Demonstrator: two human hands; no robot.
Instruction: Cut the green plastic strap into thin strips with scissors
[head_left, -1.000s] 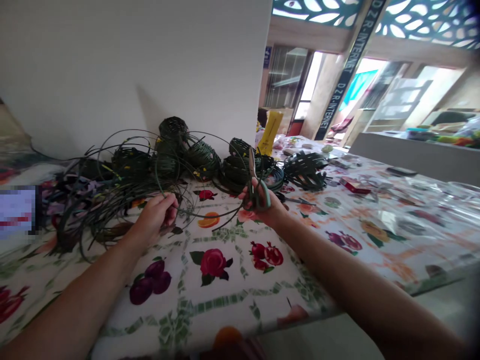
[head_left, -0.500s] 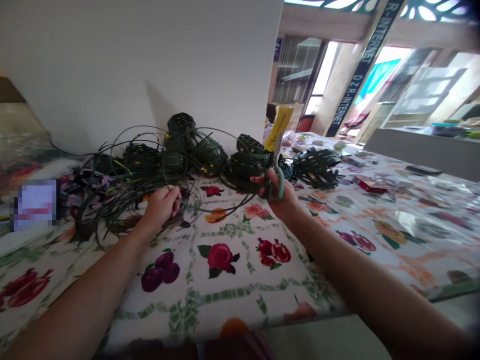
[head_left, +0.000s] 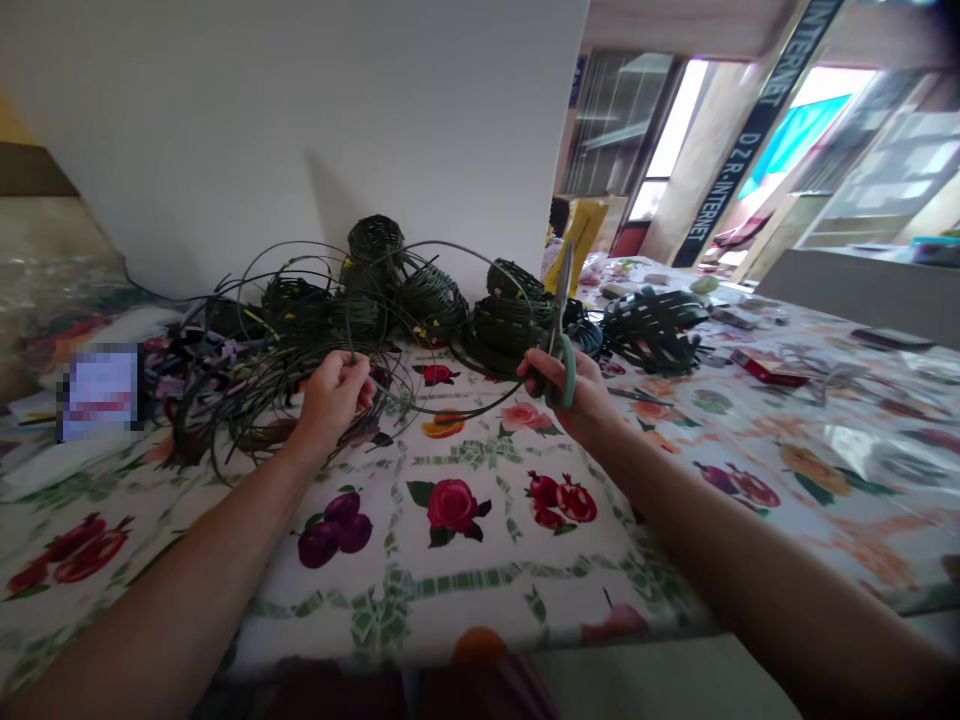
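Observation:
My left hand [head_left: 334,396] is closed on a thin dark green strand [head_left: 457,414] in front of a tangle of similar strands [head_left: 262,400]. The strand bows low across to my right hand [head_left: 583,398], whose fingertips appear to pinch its other part. Also in my right hand is a pair of scissors [head_left: 568,368] with green handles, blades pointing up. Behind the hands, small dark green woven baskets [head_left: 431,300] stand grouped by the white wall, some stacked. A larger openwork woven piece [head_left: 654,330] lies right of the scissors.
A floral and fruit-patterned cloth [head_left: 465,460] covers the table. Farther right are a red box [head_left: 769,367], a dark flat object [head_left: 892,340] and clear plastic [head_left: 870,450]. A yellow upright piece [head_left: 585,235] stands behind the scissors. Plastic bags lie at the left.
The view has turned slightly left, so the table items sit farther right. My right hand has tilted the scissors a little; both hands keep their hold.

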